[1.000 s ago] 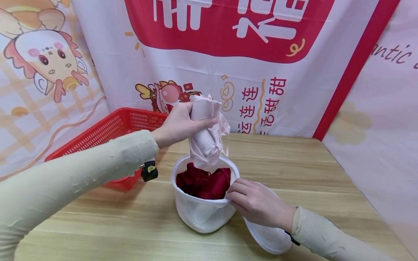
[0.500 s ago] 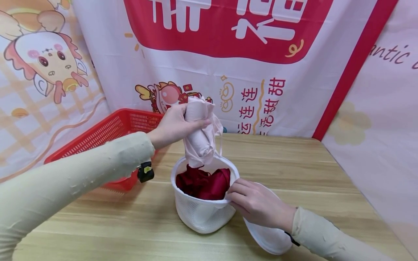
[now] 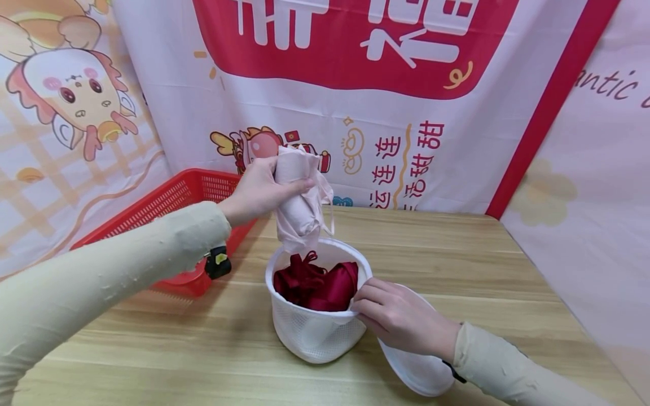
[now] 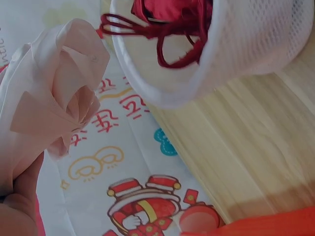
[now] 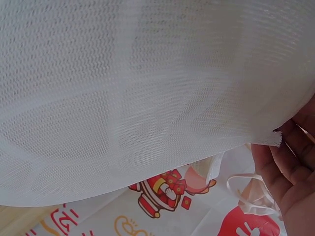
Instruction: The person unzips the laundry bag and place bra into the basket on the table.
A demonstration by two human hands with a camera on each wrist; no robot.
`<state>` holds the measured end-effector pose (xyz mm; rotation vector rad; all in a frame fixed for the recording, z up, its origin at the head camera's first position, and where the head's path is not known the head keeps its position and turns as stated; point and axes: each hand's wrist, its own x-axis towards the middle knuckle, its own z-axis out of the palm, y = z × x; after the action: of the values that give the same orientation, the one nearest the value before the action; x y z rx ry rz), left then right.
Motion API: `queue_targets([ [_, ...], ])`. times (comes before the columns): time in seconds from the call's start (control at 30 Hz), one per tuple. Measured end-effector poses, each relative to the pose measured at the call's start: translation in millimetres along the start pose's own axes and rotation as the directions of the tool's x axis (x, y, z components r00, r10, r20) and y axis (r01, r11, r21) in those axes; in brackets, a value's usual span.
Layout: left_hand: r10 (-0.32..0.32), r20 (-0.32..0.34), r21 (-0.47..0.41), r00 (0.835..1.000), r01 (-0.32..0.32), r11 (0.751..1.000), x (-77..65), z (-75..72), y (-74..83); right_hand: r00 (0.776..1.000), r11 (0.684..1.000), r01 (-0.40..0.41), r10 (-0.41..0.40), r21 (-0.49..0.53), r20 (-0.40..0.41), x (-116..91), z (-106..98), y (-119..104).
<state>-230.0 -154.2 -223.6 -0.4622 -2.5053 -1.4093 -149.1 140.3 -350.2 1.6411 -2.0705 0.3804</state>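
Note:
My left hand (image 3: 261,192) grips a rolled pale pink cloth garment (image 3: 299,220) with a thin strap hanging from it. The roll is held up over the back left of a white mesh laundry bag (image 3: 317,335), which stands upright on the table with its top open. Inside the bag lies a dark red satiny bundle (image 3: 337,287); its thin looped cords (image 4: 182,37) show in the left wrist view. My right hand (image 3: 398,313) pinches the bag's rim at the front right. The round mesh lid (image 3: 421,372) hangs folded out beneath that hand, and white mesh (image 5: 147,98) fills most of the right wrist view.
A red plastic basket (image 3: 188,186) stands on the left, partly behind my left forearm. The wooden table (image 3: 482,265) meets a printed cloth backdrop (image 3: 304,107) at the back, and another cloth panel (image 3: 594,186) stands along the right.
My left hand has drifted left with the pink roll, from above the bag's middle to its back left edge, uncovering the red cords. The right hand and the bag stay put.

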Motion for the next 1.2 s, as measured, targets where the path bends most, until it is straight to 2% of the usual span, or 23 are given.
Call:
queue_targets([
  [0.4, -0.024, -0.034, -0.029, 0.999, 0.023, 0.999, 6.5, -28.0, -17.9, 1.000, 1.000, -0.006, 0.006, -0.004, 0.004, 1, -1, 0],
  [0.87, -0.057, -0.143, 0.077, 0.988, 0.069, 0.995, 18.0, -72.2, -36.4, 1.000, 1.000, -0.017, 0.017, 0.008, 0.011, 1, 0, 0],
  [1.2, -0.087, -0.219, 0.160, 0.972, 0.124, 0.979, 19.6, -105.5, -62.7, 1.000, 1.000, -0.023, 0.023, 0.010, 0.017, 0, 0, 0],
])
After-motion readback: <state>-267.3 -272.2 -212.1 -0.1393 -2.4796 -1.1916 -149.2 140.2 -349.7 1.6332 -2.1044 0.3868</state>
